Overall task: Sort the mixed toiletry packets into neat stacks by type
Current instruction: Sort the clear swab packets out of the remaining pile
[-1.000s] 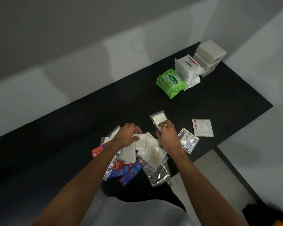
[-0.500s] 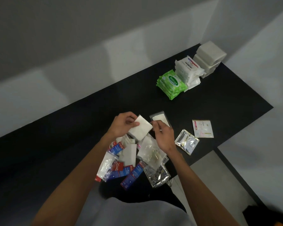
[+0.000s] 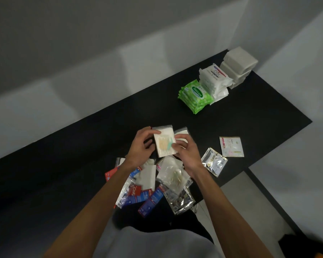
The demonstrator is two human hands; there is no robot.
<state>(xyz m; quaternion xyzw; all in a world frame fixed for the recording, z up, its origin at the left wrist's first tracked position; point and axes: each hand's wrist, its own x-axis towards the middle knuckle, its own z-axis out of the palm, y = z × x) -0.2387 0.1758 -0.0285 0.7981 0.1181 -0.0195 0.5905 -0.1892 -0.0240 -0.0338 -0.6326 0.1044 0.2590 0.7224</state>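
A clear packet of cotton buds [image 3: 164,141] is held above the black table [image 3: 250,123] between my left hand [image 3: 141,146] and my right hand [image 3: 187,152], each gripping one side. Behind it lies a clear packet with a white pad [image 3: 182,132]. Below my wrists sits a mixed pile: another cotton-bud packet [image 3: 172,175], a white packet [image 3: 147,176], red and blue toothpaste sachets [image 3: 136,195] and a silver foil sachet [image 3: 181,202]. Off to the right lie a silver sachet [image 3: 213,162] and a white Dove sachet [image 3: 231,147].
At the table's far right corner stand sorted stacks: green wipes [image 3: 195,94], white Dove packets [image 3: 213,79] and plain white blocks [image 3: 238,65]. A pale wall runs behind the table. The table's right edge drops to a grey floor [image 3: 250,202].
My left hand raised a white packet from the pile. Both hands now hold it face up, showing cotton buds. My right hand left the clear pad packet on the table.
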